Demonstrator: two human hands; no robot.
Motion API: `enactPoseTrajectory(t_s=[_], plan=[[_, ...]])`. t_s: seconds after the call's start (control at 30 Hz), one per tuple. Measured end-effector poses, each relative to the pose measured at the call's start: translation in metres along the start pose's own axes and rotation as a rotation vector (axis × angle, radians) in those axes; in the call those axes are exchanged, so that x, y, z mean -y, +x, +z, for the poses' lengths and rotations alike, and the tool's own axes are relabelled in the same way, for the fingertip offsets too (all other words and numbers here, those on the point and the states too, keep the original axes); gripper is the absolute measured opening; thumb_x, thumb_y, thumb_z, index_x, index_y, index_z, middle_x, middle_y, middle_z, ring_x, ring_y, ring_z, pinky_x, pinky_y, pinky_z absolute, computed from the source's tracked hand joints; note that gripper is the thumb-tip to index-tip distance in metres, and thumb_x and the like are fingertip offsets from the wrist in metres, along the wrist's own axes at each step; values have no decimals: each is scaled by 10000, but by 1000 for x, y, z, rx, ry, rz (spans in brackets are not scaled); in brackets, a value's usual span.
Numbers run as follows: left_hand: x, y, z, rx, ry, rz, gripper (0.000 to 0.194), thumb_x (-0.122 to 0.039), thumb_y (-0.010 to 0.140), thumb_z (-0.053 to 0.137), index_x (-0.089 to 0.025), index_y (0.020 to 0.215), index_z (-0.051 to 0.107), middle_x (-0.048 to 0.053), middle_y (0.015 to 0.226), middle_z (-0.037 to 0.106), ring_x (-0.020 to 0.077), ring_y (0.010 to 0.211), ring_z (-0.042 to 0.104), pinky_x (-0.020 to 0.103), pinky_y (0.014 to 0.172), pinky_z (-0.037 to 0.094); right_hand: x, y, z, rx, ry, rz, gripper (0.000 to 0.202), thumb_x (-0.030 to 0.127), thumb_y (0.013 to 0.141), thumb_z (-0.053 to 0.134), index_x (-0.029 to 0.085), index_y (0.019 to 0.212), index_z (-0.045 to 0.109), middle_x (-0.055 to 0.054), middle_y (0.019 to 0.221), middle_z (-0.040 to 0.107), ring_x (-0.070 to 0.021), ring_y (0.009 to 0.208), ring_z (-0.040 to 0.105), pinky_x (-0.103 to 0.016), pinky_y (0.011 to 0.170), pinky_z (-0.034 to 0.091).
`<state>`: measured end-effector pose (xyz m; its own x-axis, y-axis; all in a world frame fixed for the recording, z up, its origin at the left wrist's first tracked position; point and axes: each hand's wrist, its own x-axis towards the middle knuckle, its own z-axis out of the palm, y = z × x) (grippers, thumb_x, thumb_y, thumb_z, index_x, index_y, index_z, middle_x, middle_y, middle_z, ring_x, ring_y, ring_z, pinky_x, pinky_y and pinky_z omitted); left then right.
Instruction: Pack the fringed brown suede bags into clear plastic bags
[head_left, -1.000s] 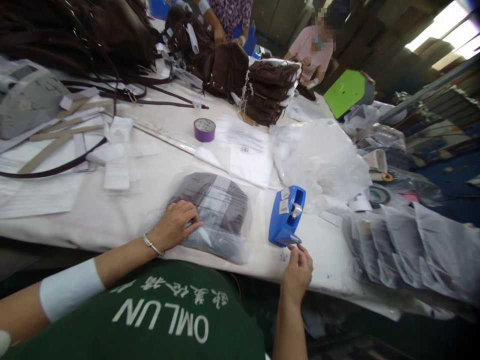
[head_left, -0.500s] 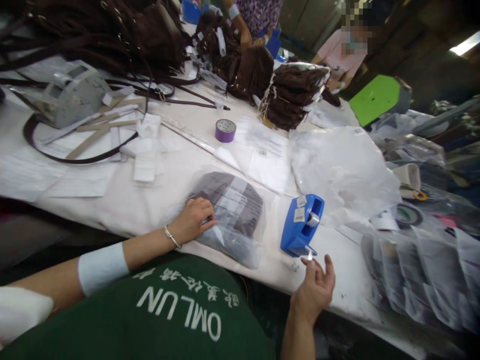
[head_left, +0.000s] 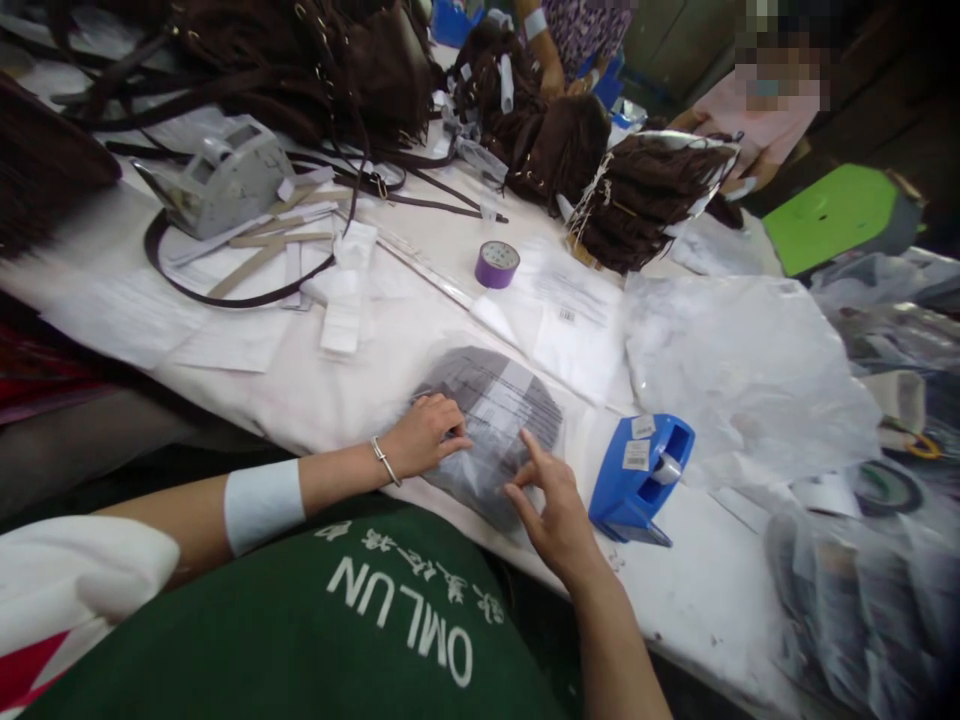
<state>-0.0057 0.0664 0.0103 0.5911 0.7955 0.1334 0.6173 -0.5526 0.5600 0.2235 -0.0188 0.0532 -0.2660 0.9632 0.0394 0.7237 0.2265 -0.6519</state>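
A clear plastic bag (head_left: pixel 480 480) with a dark item inside and printed lines on it lies at the table's front edge. My left hand (head_left: pixel 427 435) rests on its left part with bent fingers closed on the plastic. Over the bag's right side is my right hand (head_left: pixel 551 510), its thumb and index finger apart and pointing at the bag. Whether a bit of tape sticks to those fingertips cannot be made out. Just right of this hand stands a blue tape dispenser (head_left: pixel 637 480) with a roll in it.
Behind the bag lie a purple tape roll (head_left: pixel 497 264) and printed sheets (head_left: pixel 577 330). A grey dispenser (head_left: pixel 232 180) and dark brown bags (head_left: pixel 555 140) are farther back. Large plastic sheeting (head_left: pixel 735 370) and several packed bags (head_left: pixel 840 600) lie right. Two people are across the table.
My right hand has moved left from the blue dispenser's front to the bag. A clear tape end no longer shows at its fingertips. My left hand stays on the bag; the view has shifted.
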Motion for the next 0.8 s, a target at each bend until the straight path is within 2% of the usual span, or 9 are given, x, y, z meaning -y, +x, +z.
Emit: enactPoseTrajectory(t_s=[0.13, 0.2, 0.3, 0.4, 0.47, 0.57, 0.63, 0.7, 0.8], plan=[[-3, -3, 0, 1, 114, 34, 210, -361, 863, 571, -158, 808, 570, 56, 855, 550, 207, 838, 450, 338, 745, 336, -6, 41, 9, 182, -330, -17, 698, 255, 818, 587, 256, 1434, 258, -25, 745, 614, -228, 792, 561, -416, 841, 409], [-4, -5, 0, 1, 150, 46, 205, -357, 870, 557, -160, 817, 563, 61, 864, 544, 213, 845, 443, 346, 750, 331, -13, 43, 8, 154, -411, 41, 737, 298, 806, 616, 244, 1439, 244, -28, 721, 607, -233, 754, 559, -401, 791, 417], [-5, -6, 0, 6, 159, 52, 196, -348, 873, 552, -159, 821, 553, 66, 878, 541, 214, 850, 440, 348, 752, 324, -22, 37, -1, -44, -481, 152, 762, 369, 801, 625, 223, 1442, 238, -40, 722, 609, -249, 759, 548, -420, 780, 416], [-6, -5, 2, 12, 148, 60, 190, -338, 872, 556, -158, 811, 548, 66, 886, 542, 211, 850, 442, 344, 744, 320, -27, 29, -2, -204, -429, 124, 806, 455, 789, 621, 223, 1445, 213, -93, 1015, 634, -292, 1040, 504, -472, 904, 385], [-5, -5, 0, 18, 124, 59, 187, -333, 866, 568, -159, 801, 550, 61, 883, 544, 207, 854, 448, 340, 746, 324, -31, 26, 3, -168, -375, 45, 792, 493, 780, 616, 249, 1433, 240, -100, 1292, 515, -306, 1266, 342, -501, 994, 330], [2, -8, -13, 44, 56, 40, 184, -332, 829, 625, -162, 799, 563, 52, 902, 558, 201, 880, 467, 332, 780, 341, -39, 23, 5, -183, -345, 37, 639, 482, 804, 587, 256, 1364, 379, -83, 1430, 375, -306, 1368, 174, -546, 1044, 264], [10, -14, -28, 62, 15, 8, 182, -323, 797, 665, -166, 798, 572, 45, 924, 571, 197, 898, 485, 325, 800, 352, -41, 24, -2, -293, -300, 72, 469, 469, 823, 557, 236, 1229, 527, -86, 1397, 415, -301, 1350, 226, -550, 1054, 244], [21, -21, -42, 80, -23, -55, 164, -303, 791, 670, -168, 777, 578, 32, 898, 586, 185, 876, 509, 310, 793, 368, -34, 30, -9, -299, -172, 102, 316, 456, 850, 512, 223, 1031, 628, -85, 1245, 548, -275, 1230, 412, -501, 1023, 308], [35, -27, -51, 74, -117, -165, 137, -283, 819, 631, -166, 760, 590, 13, 821, 609, 160, 805, 542, 280, 762, 397, -5, 53, -9, -42, 62, 116, 287, 432, 882, 450, 217, 872, 640, -55, 932, 652, -207, 915, 581, -372, 860, 437]])
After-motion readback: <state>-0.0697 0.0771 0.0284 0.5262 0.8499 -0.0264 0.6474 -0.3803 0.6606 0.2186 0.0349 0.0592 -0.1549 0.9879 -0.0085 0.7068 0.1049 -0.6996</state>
